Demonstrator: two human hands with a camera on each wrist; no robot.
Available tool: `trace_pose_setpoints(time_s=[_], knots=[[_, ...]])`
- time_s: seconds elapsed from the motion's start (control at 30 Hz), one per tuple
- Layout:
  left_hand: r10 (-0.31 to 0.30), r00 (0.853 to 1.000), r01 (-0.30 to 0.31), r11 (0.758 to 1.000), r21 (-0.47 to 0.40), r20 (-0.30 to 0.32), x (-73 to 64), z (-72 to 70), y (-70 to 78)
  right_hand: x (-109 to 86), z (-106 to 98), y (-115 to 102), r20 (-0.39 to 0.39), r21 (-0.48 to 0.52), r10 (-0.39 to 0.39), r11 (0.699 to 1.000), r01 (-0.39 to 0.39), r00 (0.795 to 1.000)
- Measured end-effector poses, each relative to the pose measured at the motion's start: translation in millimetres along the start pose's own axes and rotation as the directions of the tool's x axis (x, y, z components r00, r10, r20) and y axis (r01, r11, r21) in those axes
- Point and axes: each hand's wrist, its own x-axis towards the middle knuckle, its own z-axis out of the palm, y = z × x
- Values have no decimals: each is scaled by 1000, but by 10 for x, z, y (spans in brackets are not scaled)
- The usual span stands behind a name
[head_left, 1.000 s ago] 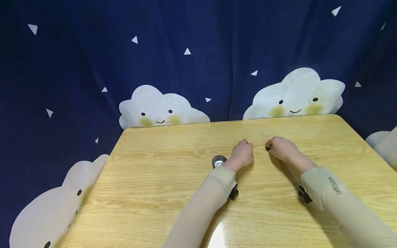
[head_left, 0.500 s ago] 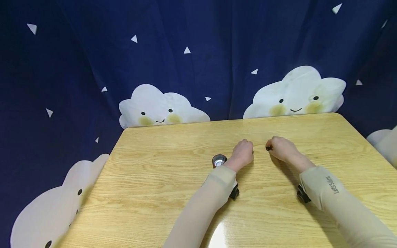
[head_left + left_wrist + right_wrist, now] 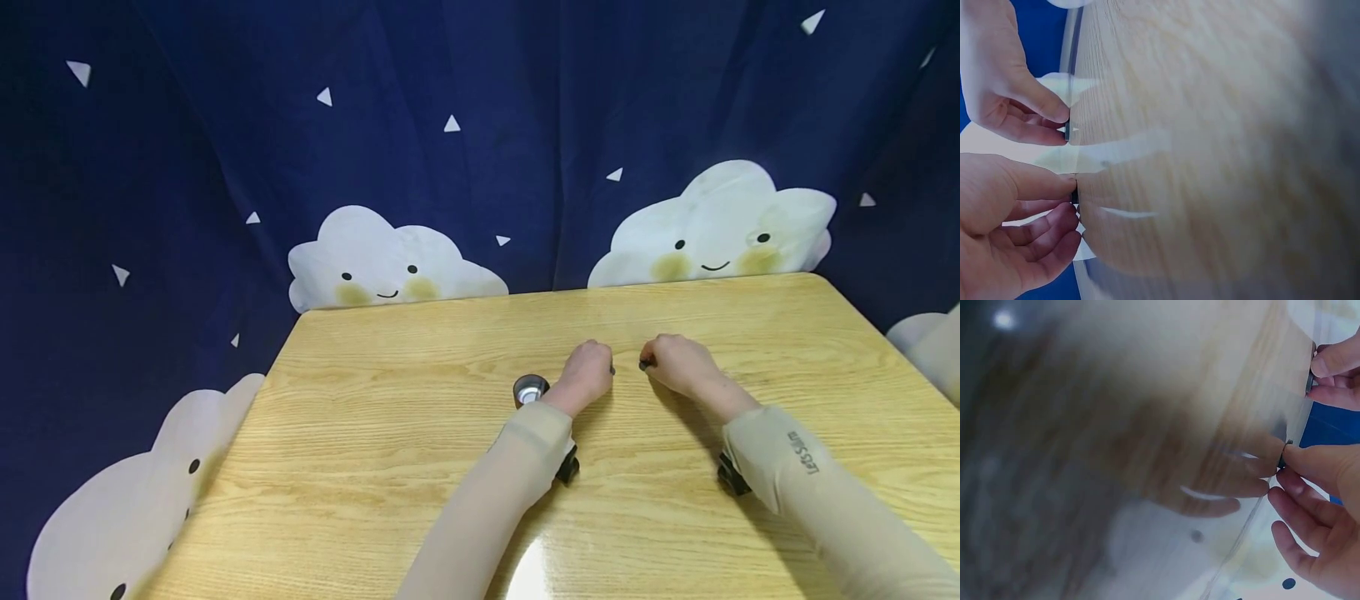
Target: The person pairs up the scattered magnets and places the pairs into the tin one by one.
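Note:
In the head view my left hand (image 3: 587, 372) and right hand (image 3: 681, 364) are low over the far half of the wooden table, a small gap apart. Between the left thumb and fingers is a small flat black piece (image 3: 1074, 190), pinched right at the table surface. My right thumb and fingers pinch a similar small dark piece (image 3: 645, 364), its edge also showing in the right wrist view. Most of both pieces is hidden by the fingertips, and I cannot tell what kind of things they are.
A round dark container (image 3: 530, 389) with a shiny silvery inside stands beside the left wrist, partly hidden by it. The wooden table (image 3: 375, 467) ends at a dark blue curtain (image 3: 480, 183) printed with clouds. Each wrist carries a black camera.
The right hand has tilted slightly, bringing its dark piece a little lower and to the left. A dark tip now shows past the left hand's right side. Both arms stay nearly still.

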Motion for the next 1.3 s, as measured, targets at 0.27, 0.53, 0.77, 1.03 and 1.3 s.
trace_pose_setpoints(time_s=[0.27,0.53,0.77,1.03,1.3], knots=[[-33,999,34,999,-32,36,13,1,11,-15,12,-34,-5,-1,-3,1000,3,1000],[-42,997,43,999,-21,69,30,-23,29,-11,33,-46,-12,17,-23,1000,24,1000],[-29,997,30,1000,-8,68,13,-48,35,-12,21,-89,-14,19,-46,999,47,999],[-30,999,30,999,17,45,24,-31,34,-10,-7,-155,-9,32,-56,998,56,998],[1,1000,-1,999,36,4,9,-27,28,0,25,-150,-8,18,-66,998,66,998]])
